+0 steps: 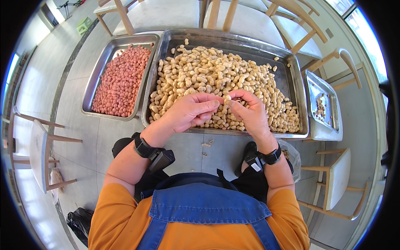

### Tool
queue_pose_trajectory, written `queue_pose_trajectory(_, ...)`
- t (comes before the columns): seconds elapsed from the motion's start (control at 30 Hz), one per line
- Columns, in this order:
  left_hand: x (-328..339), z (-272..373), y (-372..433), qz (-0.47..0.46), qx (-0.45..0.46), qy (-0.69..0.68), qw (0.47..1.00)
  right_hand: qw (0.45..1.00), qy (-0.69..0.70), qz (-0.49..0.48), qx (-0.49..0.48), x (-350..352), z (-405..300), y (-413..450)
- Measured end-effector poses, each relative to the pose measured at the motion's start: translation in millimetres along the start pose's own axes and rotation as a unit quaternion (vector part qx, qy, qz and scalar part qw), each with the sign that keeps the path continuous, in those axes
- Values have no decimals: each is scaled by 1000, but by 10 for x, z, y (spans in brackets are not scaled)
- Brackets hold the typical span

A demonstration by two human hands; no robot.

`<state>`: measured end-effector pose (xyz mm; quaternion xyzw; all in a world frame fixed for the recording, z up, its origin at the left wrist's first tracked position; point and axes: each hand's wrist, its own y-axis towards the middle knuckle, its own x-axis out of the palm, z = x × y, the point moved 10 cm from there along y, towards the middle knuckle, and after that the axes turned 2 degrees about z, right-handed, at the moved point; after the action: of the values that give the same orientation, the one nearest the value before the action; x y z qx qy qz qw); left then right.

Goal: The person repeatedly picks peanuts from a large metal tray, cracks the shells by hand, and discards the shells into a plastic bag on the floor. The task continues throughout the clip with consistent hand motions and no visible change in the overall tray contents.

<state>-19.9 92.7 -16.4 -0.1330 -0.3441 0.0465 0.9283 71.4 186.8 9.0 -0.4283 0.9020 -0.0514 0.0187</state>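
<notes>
In front of me, a large metal tray (265, 48) holds a broad heap of unshelled peanuts (203, 72). My right hand (253, 115) pinches one peanut in its shell (227, 100) between thumb and forefinger, above the near part of the heap. Close against that peanut's left side is my left hand (189, 112), thumb and forefinger drawn together and the other fingers curled. The forefinger tip meets the peanut; anything between the left fingers is hidden. To the left, a smaller metal tray (86, 97) contains many pinkish-red shelled peanut kernels (122, 81).
At right, a small metal tray (333, 106) with scattered dark bits rests on a chair seat (328, 135). Wooden chairs with pale seats (243, 18) stand beyond the trays. A clear plastic bag (293, 156) is by my right leg; a black bag (79, 223) lies on the floor.
</notes>
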Motion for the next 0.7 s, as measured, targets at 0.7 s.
queue_pose_trajectory(0.7,-18,-53,54,16,11,59,998,998,1,-57,-25,105,-82,-86)
